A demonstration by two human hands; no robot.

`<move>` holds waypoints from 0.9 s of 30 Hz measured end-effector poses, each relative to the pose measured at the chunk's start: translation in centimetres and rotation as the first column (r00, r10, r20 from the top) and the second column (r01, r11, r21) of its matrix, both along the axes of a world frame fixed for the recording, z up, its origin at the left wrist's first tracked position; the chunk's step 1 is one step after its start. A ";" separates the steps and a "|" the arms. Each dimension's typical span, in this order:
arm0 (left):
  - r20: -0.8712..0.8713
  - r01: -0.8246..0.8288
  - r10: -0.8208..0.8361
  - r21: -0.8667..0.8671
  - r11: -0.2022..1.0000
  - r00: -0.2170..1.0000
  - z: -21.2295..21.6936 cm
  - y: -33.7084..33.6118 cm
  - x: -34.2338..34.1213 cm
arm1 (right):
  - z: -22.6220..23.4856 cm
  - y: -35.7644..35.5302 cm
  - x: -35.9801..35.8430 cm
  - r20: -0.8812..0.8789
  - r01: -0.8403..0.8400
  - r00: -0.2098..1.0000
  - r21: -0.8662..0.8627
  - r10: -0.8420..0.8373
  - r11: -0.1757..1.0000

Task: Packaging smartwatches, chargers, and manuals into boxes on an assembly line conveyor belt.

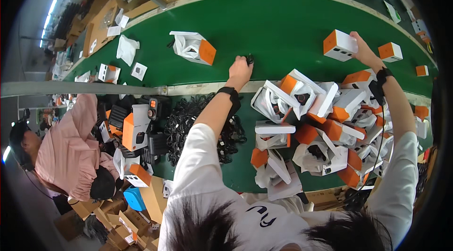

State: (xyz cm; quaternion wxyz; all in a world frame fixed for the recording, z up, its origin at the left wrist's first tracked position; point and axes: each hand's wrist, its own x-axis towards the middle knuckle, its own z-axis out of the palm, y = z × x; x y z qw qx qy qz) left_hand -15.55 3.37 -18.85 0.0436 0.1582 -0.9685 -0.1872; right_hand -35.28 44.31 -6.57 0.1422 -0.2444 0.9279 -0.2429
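Note:
My left hand [239, 72] is closed over the green belt, with a small bundled black cable [250, 59] at its fingertips. Away to the right, my right hand [364, 53] grips the edge of a white and orange box [338, 45] on the belt. Left of my left hand lies an opened box [194, 48] with white wrapping showing inside. A heap of black cables [200, 128] sits beneath my left forearm. Between my arms are piled several opened orange and white boxes [323, 149], some with dark devices in white wrapping.
The green belt [264, 20] runs across in front of me. Two more boxes [390, 52] sit at its right. A metal bar [85, 89] crosses the left side. A person in a pink top [71, 147] sits there, near dark devices [158, 109] and cardboard cartons [118, 222].

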 end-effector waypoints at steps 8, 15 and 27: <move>0.093 -0.085 -0.004 0.921 0.381 0.996 14.4 -5.0 11.4 | 5.8 -3.3 0.1 -0.119 -0.256 0.955 0.123 0.270 0.959; 0.428 -0.241 0.242 -0.057 0.969 0.871 15.8 -8.0 26.5 | 10.7 -8.4 6.8 0.073 -0.273 0.961 0.064 0.268 0.960; -0.340 -0.069 0.189 0.334 0.940 0.921 8.2 -12.1 4.0 | 12.6 -7.3 9.9 0.148 -0.187 0.974 0.075 0.174 0.980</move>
